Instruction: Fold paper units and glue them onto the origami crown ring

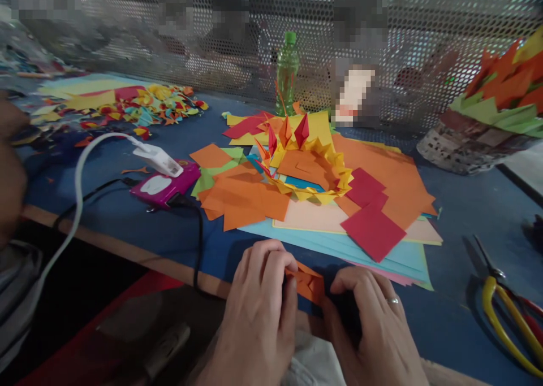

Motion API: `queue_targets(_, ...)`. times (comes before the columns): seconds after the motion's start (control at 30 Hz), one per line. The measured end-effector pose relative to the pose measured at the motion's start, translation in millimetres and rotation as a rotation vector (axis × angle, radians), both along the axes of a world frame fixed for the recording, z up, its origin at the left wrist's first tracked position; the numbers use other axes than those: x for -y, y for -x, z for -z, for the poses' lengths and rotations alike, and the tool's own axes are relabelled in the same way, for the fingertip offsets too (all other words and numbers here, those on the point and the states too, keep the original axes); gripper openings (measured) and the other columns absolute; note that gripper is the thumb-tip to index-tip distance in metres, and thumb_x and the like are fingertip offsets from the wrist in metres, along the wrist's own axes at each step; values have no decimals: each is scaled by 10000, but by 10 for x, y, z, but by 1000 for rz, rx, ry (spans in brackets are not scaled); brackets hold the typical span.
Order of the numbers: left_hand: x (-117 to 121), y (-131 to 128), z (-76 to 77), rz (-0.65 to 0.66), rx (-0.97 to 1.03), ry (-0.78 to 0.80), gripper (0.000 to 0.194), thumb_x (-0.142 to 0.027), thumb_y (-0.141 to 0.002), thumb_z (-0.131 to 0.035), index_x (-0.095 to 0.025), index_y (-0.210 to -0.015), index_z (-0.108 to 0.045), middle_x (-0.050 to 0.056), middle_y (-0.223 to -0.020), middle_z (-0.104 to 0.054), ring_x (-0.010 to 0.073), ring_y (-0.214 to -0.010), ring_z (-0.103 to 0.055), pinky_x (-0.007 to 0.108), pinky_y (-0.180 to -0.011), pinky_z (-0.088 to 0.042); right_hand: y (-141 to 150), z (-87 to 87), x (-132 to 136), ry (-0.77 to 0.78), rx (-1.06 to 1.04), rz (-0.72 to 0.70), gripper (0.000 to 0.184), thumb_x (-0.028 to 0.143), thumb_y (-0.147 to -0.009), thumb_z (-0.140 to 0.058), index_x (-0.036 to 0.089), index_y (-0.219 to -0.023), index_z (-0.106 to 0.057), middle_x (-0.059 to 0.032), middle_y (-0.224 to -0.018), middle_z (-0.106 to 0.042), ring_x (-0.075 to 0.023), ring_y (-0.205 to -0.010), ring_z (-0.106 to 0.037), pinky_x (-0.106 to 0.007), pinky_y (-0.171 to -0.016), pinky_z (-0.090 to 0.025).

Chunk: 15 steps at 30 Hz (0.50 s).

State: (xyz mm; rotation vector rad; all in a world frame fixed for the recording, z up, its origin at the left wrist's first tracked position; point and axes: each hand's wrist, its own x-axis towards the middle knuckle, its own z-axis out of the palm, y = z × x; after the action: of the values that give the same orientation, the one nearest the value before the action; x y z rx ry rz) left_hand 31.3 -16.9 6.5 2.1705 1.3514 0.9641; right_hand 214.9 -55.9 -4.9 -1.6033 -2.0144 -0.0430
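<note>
A small folded piece of orange paper (309, 283) lies between my hands at the table's front edge, its creases showing. My left hand (265, 301) is closed on its left end, thumb below and fingers curled over the top. At the right end, my right hand (375, 318), wearing a ring, has its thumb against the paper and its fingers bent; part of that grip is hidden. Just beyond sits a ring of folded yellow paper (316, 195) with red and orange points. Orange paper squares (244, 199) and red paper squares (373, 230) lie around it on larger coloured sheets (407, 261).
Yellow-handled scissors (504, 318) lie at the right. A purple power strip (165, 185) with a white plug and cables is at the left. Behind stand a green bottle (287, 75) and a basket (462, 140) of folded paper. Another person's arm (11, 171) shows at far left.
</note>
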Motion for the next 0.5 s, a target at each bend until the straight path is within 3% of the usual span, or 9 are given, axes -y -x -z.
queue_targets(0.23,-6,-39,40,-13,18,-61,257,-28,-976,-384,-224,-1109,-484,73,-1142,-524,234,-1056,-513,402,-901,-437,-2,1,51,43,-55,-16,146,164,-907,-558,247,-1019,-516,-26,-945,-643,-190,-870,-605,-310,-738,-464)
queue_targets(0.5,16,-19,105,4,24,-106,308,-22,-974,-394,-217,-1195,-484,89,-1203,-534,253,-1124,-522,442,-960,-445,-43,-186,-19,113,-187,-43,137,216,-1025,-454,269,-1119,-538,2,-1012,-674,-136,-929,-656,-250,-785,-513)
